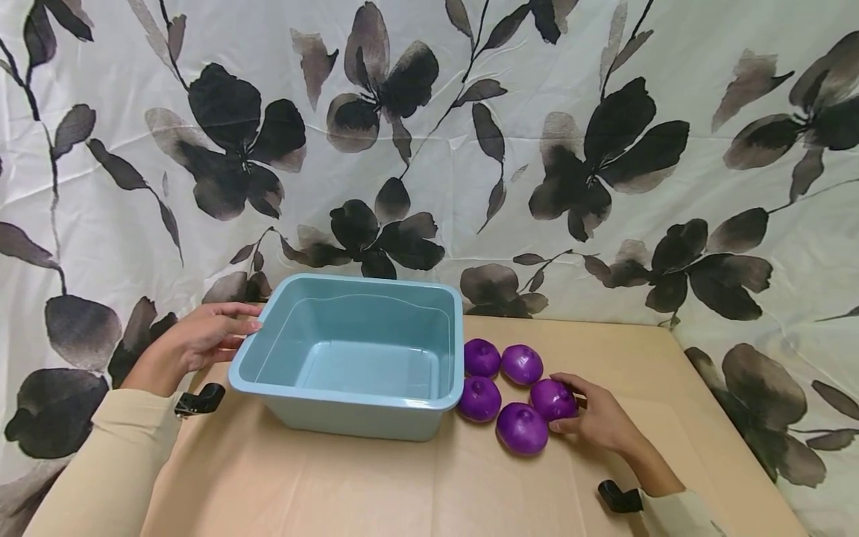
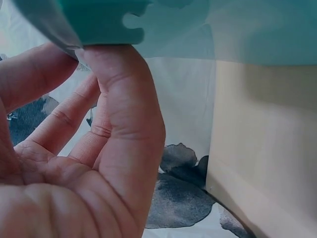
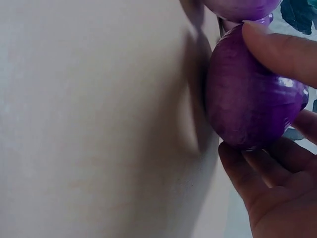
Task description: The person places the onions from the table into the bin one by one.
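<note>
A pale blue tub [image 1: 356, 358] and five purple onions [image 1: 522, 427] are seen on a tan worktop [image 1: 671, 388]; the white backdrop [image 1: 470, 149] is patterned with dark flowers.

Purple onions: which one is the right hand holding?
The rightmost purple onion; the right hand curls round it, while the other four lie untouched.

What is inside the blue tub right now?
Nothing shows inside the blue tub: its floor and far walls are bare. The near wall hides a strip of floor. All five purple onions lie outside, on the table.

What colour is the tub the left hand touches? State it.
Light blue tub, clearest in the head view; the left hand rests on its rim.
</note>
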